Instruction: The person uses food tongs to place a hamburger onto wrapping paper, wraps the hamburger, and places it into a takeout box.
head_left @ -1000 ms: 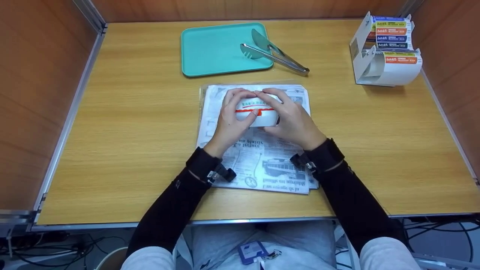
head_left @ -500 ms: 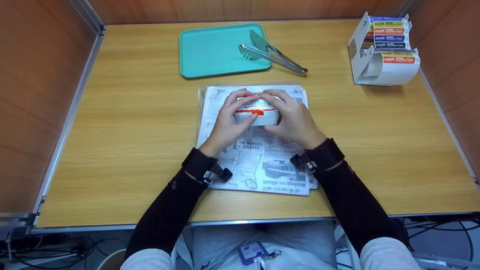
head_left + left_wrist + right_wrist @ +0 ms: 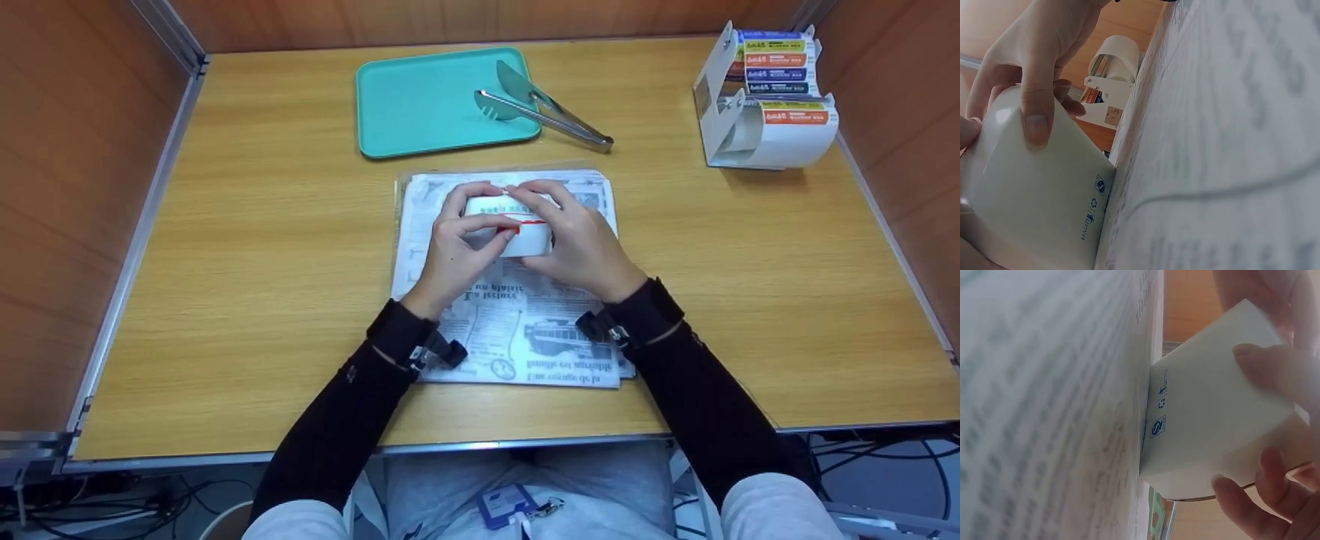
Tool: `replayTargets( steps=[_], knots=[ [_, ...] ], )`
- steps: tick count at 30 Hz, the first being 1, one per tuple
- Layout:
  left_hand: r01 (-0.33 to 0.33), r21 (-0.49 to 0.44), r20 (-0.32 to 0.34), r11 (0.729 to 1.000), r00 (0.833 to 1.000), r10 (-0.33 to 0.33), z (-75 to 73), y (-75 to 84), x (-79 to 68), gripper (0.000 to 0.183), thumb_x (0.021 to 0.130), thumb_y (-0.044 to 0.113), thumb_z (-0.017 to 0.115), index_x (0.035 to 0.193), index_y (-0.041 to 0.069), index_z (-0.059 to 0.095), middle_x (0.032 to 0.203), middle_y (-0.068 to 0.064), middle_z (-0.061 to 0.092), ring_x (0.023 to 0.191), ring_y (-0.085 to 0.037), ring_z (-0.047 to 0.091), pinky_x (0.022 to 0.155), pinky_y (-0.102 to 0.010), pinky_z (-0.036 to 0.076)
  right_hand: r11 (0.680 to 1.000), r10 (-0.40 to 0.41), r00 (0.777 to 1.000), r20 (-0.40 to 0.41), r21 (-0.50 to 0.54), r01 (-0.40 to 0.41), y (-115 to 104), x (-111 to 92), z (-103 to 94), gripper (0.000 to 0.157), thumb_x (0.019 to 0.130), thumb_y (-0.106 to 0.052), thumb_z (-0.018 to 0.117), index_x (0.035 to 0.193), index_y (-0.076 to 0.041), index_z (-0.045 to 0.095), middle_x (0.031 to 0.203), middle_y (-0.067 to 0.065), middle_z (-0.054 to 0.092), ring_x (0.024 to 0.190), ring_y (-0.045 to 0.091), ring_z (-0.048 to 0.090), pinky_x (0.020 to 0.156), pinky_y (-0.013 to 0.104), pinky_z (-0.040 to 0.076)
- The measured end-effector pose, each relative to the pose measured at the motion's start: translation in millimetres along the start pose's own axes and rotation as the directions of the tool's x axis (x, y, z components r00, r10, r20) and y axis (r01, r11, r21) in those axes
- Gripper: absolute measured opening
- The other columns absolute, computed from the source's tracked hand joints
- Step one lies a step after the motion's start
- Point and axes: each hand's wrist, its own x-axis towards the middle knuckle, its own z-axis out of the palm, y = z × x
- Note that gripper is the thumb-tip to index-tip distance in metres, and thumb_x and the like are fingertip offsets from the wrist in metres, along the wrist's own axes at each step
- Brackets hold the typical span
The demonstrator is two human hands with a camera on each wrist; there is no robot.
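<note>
Both hands, left hand [image 3: 459, 241] and right hand [image 3: 577, 240], have fingers curled round the white cup [image 3: 517, 229] on the newspaper [image 3: 525, 330]; looks mid-lid-peel, tray [image 3: 420, 105] at 12 o'clock.

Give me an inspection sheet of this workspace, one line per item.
Surface: wooden table, newspaper at centre.
Job's things: white cup with red-striped lid, standing on the newspaper.
Clutter: teal tray; metal tongs lying across its edge; label roll dispenser at far right.
Grippers: left hand and right hand both grip the cup.
Cables: bundles under the table edge.
Surroundings: wooden partition walls.
</note>
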Motion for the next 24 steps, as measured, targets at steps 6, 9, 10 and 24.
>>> replayTargets(
  steps=[6,9,10,24],
  knots=[
    [-0.021,0.041,0.009,0.999,1.000,0.021,-0.4,-2.2,-0.1,0.019,0.094,0.017,0.085,0.109,0.005,0.084,0.139,-0.014,0.058,0.138,-0.021,0.050,0.121,-0.038,0.037,1.000,-0.011,1.000,-0.011,-0.022,0.010,0.5,0.0,-0.1,0.083,0.080,-0.024,0.094,0.155,-0.023,0.058,0.150,0.006,0.058,0.094,0.028,0.070,0.084,0.038,0.060],
    [-0.037,0.017,0.004,0.999,0.999,0.037,-2.0,-3.7,-0.3,0.019,0.092,0.015,0.086,0.107,0.004,0.084,0.138,-0.014,0.060,0.139,-0.022,0.051,0.119,-0.038,0.041,0.999,-0.025,0.999,-0.022,-0.027,0.025,0.6,-0.3,-0.6,0.083,0.080,-0.024,0.095,0.154,-0.023,0.058,0.150,0.006,0.058,0.091,0.027,0.070,0.078,0.038,0.059],
    [-0.044,0.007,0.003,0.999,0.999,0.044,-2.9,-4.2,-0.5,0.018,0.092,0.014,0.087,0.106,0.003,0.084,0.137,-0.014,0.061,0.140,-0.022,0.051,0.119,-0.039,0.042,0.999,-0.028,0.999,-0.025,-0.025,0.028,0.6,-0.5,-0.8,0.084,0.079,-0.024,0.095,0.154,-0.023,0.058,0.150,0.006,0.058,0.090,0.028,0.070,0.077,0.038,0.059],
    [-0.032,-0.022,0.005,0.999,0.999,0.032,-7.3,-5.4,-1.3,0.014,0.093,0.013,0.085,0.106,0.008,0.083,0.138,-0.008,0.064,0.140,-0.020,0.053,0.119,-0.040,0.042,1.000,-0.011,1.000,-0.027,0.004,0.011,3.6,-2.9,-2.0,0.085,0.077,-0.015,0.094,0.154,-0.022,0.058,0.150,0.005,0.057,0.097,0.026,0.071,0.085,0.037,0.060]
  ],
)
